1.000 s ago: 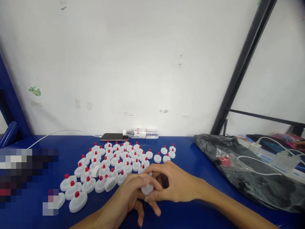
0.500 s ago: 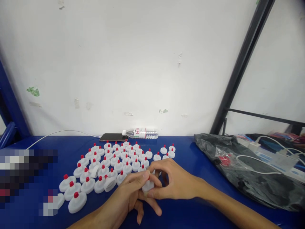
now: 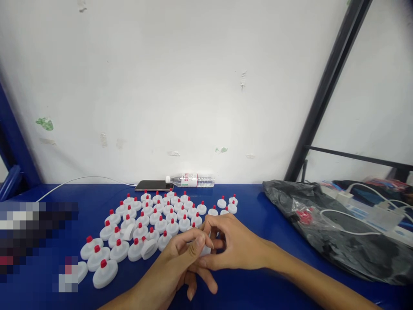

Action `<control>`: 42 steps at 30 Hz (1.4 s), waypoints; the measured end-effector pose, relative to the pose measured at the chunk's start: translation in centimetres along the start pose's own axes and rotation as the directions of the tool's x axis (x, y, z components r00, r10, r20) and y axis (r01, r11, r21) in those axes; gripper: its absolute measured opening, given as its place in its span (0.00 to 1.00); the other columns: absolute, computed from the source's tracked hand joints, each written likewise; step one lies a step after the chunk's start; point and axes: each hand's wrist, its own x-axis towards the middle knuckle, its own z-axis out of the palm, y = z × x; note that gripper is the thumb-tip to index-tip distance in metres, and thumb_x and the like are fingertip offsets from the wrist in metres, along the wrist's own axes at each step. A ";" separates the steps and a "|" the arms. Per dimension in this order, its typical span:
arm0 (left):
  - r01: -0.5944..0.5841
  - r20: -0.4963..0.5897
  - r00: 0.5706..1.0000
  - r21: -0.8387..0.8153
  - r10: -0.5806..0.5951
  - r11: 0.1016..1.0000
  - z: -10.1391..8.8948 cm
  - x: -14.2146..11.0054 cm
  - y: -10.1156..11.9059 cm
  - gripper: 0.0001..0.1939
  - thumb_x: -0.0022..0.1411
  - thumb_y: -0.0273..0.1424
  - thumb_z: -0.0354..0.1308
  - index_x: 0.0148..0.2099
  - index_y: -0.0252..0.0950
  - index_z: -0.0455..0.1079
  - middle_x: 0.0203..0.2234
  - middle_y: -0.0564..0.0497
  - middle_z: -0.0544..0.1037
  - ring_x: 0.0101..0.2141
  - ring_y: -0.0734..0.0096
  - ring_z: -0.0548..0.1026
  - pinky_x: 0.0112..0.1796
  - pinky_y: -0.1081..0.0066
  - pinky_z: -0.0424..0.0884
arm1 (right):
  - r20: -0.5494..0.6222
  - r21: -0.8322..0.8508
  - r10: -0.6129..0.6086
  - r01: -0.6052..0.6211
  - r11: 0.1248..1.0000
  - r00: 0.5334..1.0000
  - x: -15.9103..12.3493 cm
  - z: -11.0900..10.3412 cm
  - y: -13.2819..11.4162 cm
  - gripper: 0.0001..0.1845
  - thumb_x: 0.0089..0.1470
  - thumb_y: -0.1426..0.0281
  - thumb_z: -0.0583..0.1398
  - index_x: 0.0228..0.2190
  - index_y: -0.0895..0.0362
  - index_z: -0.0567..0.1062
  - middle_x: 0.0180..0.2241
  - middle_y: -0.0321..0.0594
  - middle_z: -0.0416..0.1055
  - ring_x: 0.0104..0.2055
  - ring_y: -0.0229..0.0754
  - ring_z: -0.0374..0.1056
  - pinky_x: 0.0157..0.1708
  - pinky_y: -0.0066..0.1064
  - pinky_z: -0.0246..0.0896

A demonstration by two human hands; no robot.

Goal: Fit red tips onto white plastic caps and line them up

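Between my two hands is a white nozzle cap (image 3: 205, 250), mostly covered by fingers; its red tip is hidden at this moment. My left hand (image 3: 185, 256) pinches at its top with thumb and forefinger, the other fingers curled loosely below. From the right, my right hand (image 3: 230, 243) grips the cap's side and base between thumb and fingers. Many similar white caps with red tips (image 3: 140, 230) stand on the blue table to the left and behind my hands. A cap lying on its side (image 3: 149, 249) shows its open underside.
A clear plastic bottle (image 3: 193, 180) lies against the wall beside a phone (image 3: 153, 186) with a white cable. On the right, a black plastic bag (image 3: 322, 241) carries a small clear bag of red pieces (image 3: 305, 216), near a power strip (image 3: 383, 217).
My left thumb and forefinger have shifted slightly over the cap's top, so the red tip seen before is now covered. The right hand keeps nearly the same place.
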 end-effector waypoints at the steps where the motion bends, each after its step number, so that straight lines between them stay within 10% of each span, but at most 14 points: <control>1: -0.010 -0.005 1.000 0.004 0.010 1.000 -0.1 0.0 -0.1 0.21 0.65 0.51 0.58 0.39 0.36 0.67 0.25 0.55 0.73 0.23 0.74 0.80 0.16 0.87 0.61 | -0.002 0.009 -0.002 0.002 1.000 1.000 0.0 0.0 0.0 0.18 0.47 0.62 0.70 0.31 0.54 0.68 0.22 0.24 0.62 0.23 0.30 0.55 0.24 0.22 0.50; 8: 0.023 0.001 1.000 0.055 -0.023 0.998 0.2 0.0 0.6 0.22 0.65 0.52 0.57 0.39 0.36 0.68 0.29 0.54 0.74 0.20 0.80 0.78 0.12 0.86 0.43 | -0.031 0.140 -0.088 0.091 0.986 0.996 0.1 0.2 -0.4 0.18 0.49 0.64 0.70 0.30 0.55 0.66 0.25 0.25 0.63 0.25 0.30 0.57 0.26 0.21 0.52; 26: 0.002 0.040 0.999 0.065 -0.005 0.998 -0.3 0.2 1.5 0.20 0.70 0.49 0.51 0.45 0.37 0.68 0.28 0.55 0.69 0.21 0.81 0.73 0.15 0.87 0.59 | 0.052 0.230 -0.118 0.103 0.968 0.992 0.2 -0.2 -0.4 0.11 0.57 0.69 0.64 0.42 0.55 0.73 0.42 0.36 0.67 0.35 0.33 0.63 0.36 0.25 0.61; 42: -0.036 -0.019 0.999 0.320 0.044 0.947 0.6 -0.2 1.7 0.30 0.62 0.58 0.56 0.35 0.32 0.72 0.18 0.55 0.70 0.19 0.73 0.77 0.18 0.82 0.57 | 0.032 0.139 -0.152 0.146 0.979 0.988 0.3 0.6 -0.3 0.20 0.45 0.68 0.70 0.28 0.55 0.63 0.44 0.35 0.68 0.41 0.37 0.64 0.40 0.28 0.58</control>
